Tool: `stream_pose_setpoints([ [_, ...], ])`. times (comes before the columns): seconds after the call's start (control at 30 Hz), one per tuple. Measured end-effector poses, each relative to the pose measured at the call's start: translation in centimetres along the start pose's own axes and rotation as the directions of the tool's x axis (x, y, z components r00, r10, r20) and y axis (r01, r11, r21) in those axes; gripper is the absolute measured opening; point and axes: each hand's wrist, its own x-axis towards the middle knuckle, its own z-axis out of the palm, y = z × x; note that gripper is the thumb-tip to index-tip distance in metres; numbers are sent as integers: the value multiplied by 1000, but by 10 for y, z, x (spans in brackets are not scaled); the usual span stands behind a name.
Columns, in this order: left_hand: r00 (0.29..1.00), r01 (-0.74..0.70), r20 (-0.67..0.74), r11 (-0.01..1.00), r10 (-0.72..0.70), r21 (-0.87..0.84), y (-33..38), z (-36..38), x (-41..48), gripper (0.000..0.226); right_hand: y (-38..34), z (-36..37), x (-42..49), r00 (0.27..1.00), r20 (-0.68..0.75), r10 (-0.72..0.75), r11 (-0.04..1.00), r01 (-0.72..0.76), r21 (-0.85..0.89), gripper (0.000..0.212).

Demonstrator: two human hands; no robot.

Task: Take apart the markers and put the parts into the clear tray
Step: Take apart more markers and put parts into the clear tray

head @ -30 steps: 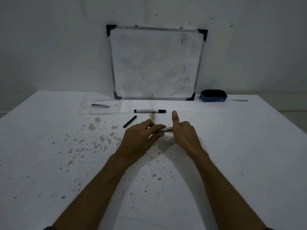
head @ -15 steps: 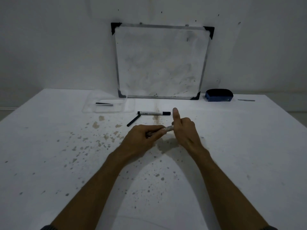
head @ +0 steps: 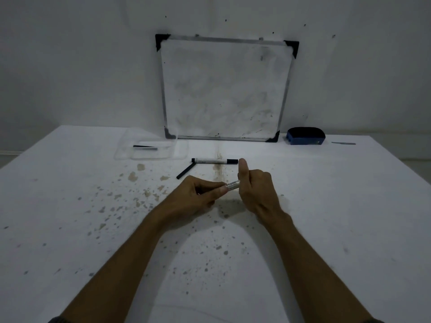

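Observation:
I hold a white marker (head: 232, 184) level above the table, both hands on it. My left hand (head: 200, 194) pinches its left end, my right hand (head: 255, 190) wraps its right end with the thumb raised. Only a short piece of the barrel shows between them. A second white marker (head: 214, 161) with a black cap lies just beyond my hands. A loose black part (head: 185, 172) lies slanted at its left end. The clear tray (head: 149, 157) sits at the far left and holds one thin dark part (head: 145, 147).
A whiteboard (head: 225, 89) leans on the wall at the back of the stained white table (head: 93, 229). A blue eraser (head: 305, 135) sits to its right, with a thin grey strip (head: 343, 143) further right.
My hands keep their grip and the view has shifted slightly. My left fingers have slid a little left along the marker.

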Motion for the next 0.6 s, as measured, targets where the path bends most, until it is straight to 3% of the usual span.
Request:
stream_pose_setpoints([
  [0.1, 978, -96, -166, 977, 129, 190, -8, 7, 4, 36, -3, -2, 5, 967, 63, 246, 969, -245, -23, 64],
  [0.17, 962, -158, -160, 931, 220, 329, -12, 9, 7, 44, 1, -4, 4, 961, 100, 256, 967, -255, -24, 58],
  [0.2, 974, -127, -136, 939, 179, 321, -11, 7, 7, 44, 3, -5, 3, 968, 108, 226, 974, -228, 6, 55],
  [0.3, 997, 56, 38, 987, -62, 149, 0, -2, 7, 35, 9, -4, -1, 990, 87, 108, 991, -115, 74, 56],
  [0.47, 911, 347, 269, 933, -312, -94, 9, -28, 2, 37, 6, 1, 0, 997, 0, -76, 995, 76, 60, 56],
  [0.53, 904, 391, 265, 900, -336, -191, 6, -37, -3, 41, 7, -5, 5, 993, -93, -72, 994, 79, 81, 58],
  [0.6, 931, 359, 176, 888, -320, -288, 1, -42, -4, 41, 8, -9, 7, 993, -115, -9, 1000, 12, 27, 59],
])
